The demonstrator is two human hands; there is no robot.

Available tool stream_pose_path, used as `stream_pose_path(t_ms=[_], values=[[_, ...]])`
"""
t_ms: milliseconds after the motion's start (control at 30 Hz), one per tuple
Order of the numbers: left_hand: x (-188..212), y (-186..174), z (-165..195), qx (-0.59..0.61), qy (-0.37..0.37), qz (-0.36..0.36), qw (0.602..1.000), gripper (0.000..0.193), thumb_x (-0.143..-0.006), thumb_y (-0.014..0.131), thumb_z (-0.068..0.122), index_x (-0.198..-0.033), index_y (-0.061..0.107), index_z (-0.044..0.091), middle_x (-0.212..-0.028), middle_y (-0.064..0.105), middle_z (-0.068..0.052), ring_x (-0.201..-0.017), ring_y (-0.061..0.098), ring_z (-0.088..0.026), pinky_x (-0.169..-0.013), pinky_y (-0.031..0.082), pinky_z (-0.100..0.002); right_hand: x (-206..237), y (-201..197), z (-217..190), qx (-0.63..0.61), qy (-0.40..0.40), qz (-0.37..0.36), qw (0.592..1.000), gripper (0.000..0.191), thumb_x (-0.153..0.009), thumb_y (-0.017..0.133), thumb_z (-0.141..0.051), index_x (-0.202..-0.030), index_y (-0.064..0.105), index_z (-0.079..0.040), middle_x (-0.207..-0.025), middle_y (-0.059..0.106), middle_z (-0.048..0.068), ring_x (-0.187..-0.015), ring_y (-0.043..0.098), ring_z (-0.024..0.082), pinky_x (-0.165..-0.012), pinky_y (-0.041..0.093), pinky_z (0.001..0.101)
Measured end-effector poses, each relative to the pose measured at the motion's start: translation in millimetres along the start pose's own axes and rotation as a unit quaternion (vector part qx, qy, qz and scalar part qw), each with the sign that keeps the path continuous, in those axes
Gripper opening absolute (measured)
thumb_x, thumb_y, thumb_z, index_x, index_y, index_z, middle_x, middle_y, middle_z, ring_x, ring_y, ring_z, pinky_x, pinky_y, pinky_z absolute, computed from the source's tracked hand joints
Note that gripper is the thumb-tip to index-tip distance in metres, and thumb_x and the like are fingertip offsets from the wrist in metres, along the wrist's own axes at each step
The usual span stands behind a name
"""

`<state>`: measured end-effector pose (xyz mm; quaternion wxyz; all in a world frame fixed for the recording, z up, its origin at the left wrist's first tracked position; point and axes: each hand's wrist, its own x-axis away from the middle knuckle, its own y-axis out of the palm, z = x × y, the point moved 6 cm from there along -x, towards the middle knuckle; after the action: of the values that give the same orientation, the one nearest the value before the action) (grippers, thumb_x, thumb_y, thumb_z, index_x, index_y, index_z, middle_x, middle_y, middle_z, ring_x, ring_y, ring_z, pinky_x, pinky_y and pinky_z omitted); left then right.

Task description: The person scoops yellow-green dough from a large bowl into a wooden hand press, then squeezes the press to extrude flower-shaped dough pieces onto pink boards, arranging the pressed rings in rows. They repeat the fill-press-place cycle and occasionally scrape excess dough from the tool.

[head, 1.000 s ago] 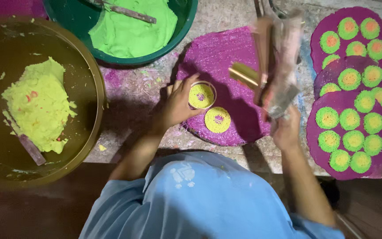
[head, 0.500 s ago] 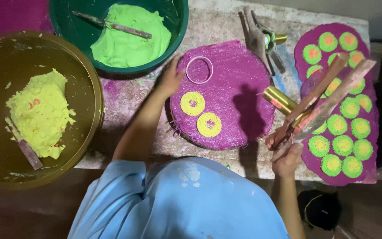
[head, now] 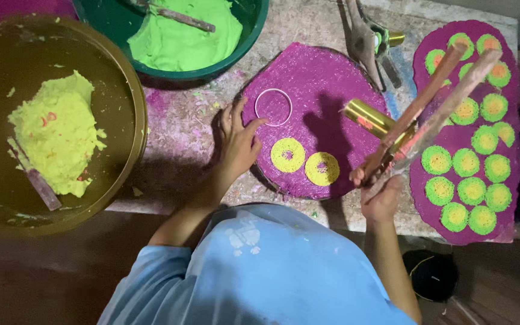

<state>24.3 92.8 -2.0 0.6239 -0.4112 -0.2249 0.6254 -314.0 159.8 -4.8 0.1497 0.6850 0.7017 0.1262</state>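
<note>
Head view: left hand (head: 236,141) resting with fingers spread and released, fingertips touching the white ring (head: 273,107), now moved up the purple mat (head: 326,78) away from the two yellow discs (head: 305,161). Right hand (head: 380,192) clenching the wooden-handled brass press (head: 404,123), now tilting over the mat's right edge.

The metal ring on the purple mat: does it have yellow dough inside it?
No: the metal ring encloses only bare purple mat, while the two yellow discs lie apart, nearer the person.
</note>
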Motion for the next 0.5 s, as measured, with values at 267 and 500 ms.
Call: stream_pose_path(t_ms=[267, 500], values=[[16, -1, 2, 0.035, 0.038, 0.013, 0.999, 0.02, -0.09, 0.071, 0.013, -0.109, 0.074, 0.016, -0.158, 0.036, -0.017, -0.148, 0.025, -0.045, -0.121, 0.017, -0.064, 6, 38, -5, 0.038, -0.011, -0.036, 0.999, 0.072, -0.101, 0.048, -0.076, -0.12, 0.049, -0.006, -0.094, 0.05, 0.004, -0.085, 0.051, 0.02, -0.077, 0.044, 0.0398], [21, -68, 21, 0.213, 0.057, 0.008, 0.975, 0.062, -0.092, 0.075, 0.02, -0.147, 0.049, 0.01, -0.161, 0.035, -0.018, -0.153, 0.031, -0.036, -0.125, 0.023, -0.055, -15, 89, -16, 0.3, 0.066, -0.1, 0.946, 0.069, -0.101, 0.047, -0.07, -0.107, 0.063, -0.003, -0.083, 0.065, 0.006, -0.071, 0.057, 0.013, -0.062, 0.046, 0.0297]])
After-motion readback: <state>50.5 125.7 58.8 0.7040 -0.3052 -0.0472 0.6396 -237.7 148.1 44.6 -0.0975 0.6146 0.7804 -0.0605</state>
